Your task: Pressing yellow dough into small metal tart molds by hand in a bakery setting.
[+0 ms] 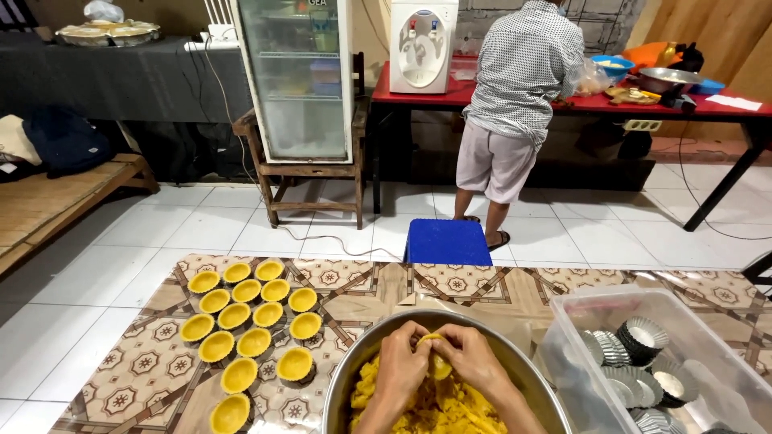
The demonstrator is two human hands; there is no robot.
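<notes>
Two hands press yellow dough over a big metal bowl.

The patterned mat (145, 378) covers the floor, and a person in a dotted shirt (523, 64) stands far off at the red desk (708, 108). The metal bowl (354, 374) sits on the mat with yellow dough (438, 410) inside. A clear box (724, 354) of empty tins (643, 337) is just beside it. Filled tart shells (241, 317) lie in rows to the left. The left hand (400, 366) and right hand (470, 358) are closed together, holding a small dough piece (438, 366) above the bowl.
</notes>
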